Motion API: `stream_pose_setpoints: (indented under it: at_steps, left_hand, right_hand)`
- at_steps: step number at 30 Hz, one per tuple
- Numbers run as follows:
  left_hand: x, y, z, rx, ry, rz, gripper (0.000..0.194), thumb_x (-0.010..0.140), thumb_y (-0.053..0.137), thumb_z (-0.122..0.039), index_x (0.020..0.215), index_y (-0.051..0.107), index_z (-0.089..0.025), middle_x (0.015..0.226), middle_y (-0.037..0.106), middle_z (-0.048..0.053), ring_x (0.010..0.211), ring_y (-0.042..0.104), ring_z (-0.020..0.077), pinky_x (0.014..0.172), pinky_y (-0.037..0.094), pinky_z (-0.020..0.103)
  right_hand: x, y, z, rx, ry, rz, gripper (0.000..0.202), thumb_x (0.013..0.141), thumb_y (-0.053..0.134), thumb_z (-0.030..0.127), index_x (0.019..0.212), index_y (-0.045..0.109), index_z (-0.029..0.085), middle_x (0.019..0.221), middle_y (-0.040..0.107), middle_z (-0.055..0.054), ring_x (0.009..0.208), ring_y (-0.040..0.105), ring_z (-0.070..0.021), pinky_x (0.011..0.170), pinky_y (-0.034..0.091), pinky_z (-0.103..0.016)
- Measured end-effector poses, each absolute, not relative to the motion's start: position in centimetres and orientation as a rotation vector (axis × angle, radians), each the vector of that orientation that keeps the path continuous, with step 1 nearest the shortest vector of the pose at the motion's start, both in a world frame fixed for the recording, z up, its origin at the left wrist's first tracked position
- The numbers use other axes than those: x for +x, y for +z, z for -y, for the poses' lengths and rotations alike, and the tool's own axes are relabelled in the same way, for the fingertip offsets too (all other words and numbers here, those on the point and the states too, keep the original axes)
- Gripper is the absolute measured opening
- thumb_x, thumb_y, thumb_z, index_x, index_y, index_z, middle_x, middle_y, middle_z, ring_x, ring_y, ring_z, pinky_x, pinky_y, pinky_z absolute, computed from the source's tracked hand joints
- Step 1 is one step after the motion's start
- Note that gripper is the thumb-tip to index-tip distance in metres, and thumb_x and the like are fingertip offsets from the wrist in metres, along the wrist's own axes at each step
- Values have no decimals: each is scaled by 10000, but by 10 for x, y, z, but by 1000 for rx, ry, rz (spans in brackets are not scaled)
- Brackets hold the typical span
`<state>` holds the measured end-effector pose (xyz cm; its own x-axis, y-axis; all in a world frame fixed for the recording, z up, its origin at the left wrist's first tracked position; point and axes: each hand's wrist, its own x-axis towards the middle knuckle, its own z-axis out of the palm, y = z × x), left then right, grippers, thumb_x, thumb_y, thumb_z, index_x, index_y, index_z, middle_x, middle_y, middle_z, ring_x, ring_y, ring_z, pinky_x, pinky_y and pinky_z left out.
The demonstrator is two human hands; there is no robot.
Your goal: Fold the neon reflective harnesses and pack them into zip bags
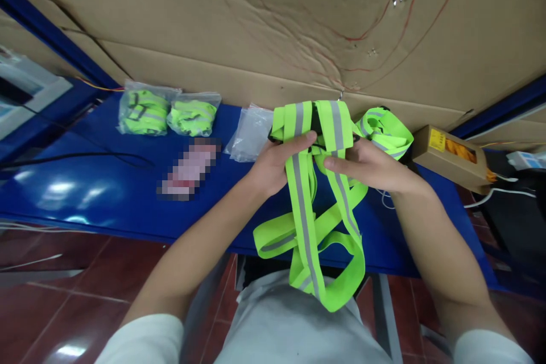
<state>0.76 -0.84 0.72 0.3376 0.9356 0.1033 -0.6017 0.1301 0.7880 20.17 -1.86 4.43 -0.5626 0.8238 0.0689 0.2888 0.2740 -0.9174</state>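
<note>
A neon-yellow reflective strap harness with grey stripes and black buckles hangs between my hands, its loops drooping past the table's front edge toward my lap. My left hand closes on its upper left part, thumb lying over the strap. On the other side my right hand grips the upper right part, thumb pressed on the webbing. The fingers beneath are mostly hidden. Just behind my right hand lies another bundled reflective harness. Flat clear plastic bags rest beside my left hand.
Two clear bags packed with yellow straps sit at the table's back left. A blurred-out pinkish item lies on the blue table. To the right is an open cardboard box with orange contents. A cardboard-covered panel rises behind.
</note>
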Motion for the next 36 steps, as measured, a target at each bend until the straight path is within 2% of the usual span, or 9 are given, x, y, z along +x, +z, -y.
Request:
stream_pose_setpoints:
  at_steps: [6,11,13,16,18,21,24,30,36]
  left_hand:
    - [7,2,12,973,1206,-511,445,753,886,-325,1154,727,-216,997,798,26,687,757,199,633,652,333]
    - [0,2,9,935,1009,-469,364,803,843,-377,1078,738,-162,947,795,69,644,759,263,633,662,442]
    - [1,0,7,927,948,-483,381,756,880,-376,1036,748,-155,921,796,72,692,773,278,701,669,459]
    - [6,-1,9,929,1049,-469,431,680,935,-343,1036,755,-181,994,802,61,950,787,303,909,651,449]
    - [7,2,10,911,1093,-448,435,688,932,-363,1044,752,-189,1062,797,64,1096,755,328,995,620,470]
    - [3,9,8,876,1126,-506,338,772,869,-387,995,750,-163,1020,797,79,1091,757,341,987,622,499]
    - [-6,17,-1,842,1325,-555,189,891,741,-334,998,746,-177,988,795,59,1133,744,309,1020,609,473]
    - [-11,26,-3,740,1439,-552,174,966,630,-317,1096,710,-234,1268,730,44,1391,580,329,1132,526,525]
    - [-11,32,9,724,1426,-649,195,965,657,-346,1114,686,-224,1211,737,59,1398,567,351,1079,577,477]
  right_hand:
    - [186,21,14,-1065,1451,1799,331,895,725,518,967,701,195,908,739,-25,774,714,-194,716,633,-358]
    - [187,9,11,-998,1724,1849,381,906,692,569,967,709,193,827,738,-21,709,726,-195,704,628,-365]
    - [190,8,11,-1101,1628,1919,371,922,668,570,942,740,207,805,752,-26,780,738,-222,804,623,-398]
    - [193,7,8,-1153,1534,1954,351,915,683,550,993,771,219,930,784,-29,998,728,-245,976,578,-418]
    - [193,5,8,-1045,1674,1932,419,904,697,551,1128,752,201,1053,786,-39,1093,708,-241,1030,555,-427]
    - [188,-2,16,-856,1960,1777,513,912,696,553,1228,718,150,1174,770,-92,1140,708,-237,1081,530,-430]
    - [181,-17,40,-862,2141,1444,549,919,712,526,1322,677,156,1238,755,-121,1173,712,-253,1078,536,-426]
    - [175,-47,104,-561,2685,884,596,880,770,478,1371,647,165,1303,717,-167,1166,724,-255,1060,550,-410]
    - [201,-51,135,-957,2431,1081,520,805,855,276,1285,709,139,1174,763,-135,1064,749,-236,985,590,-380]
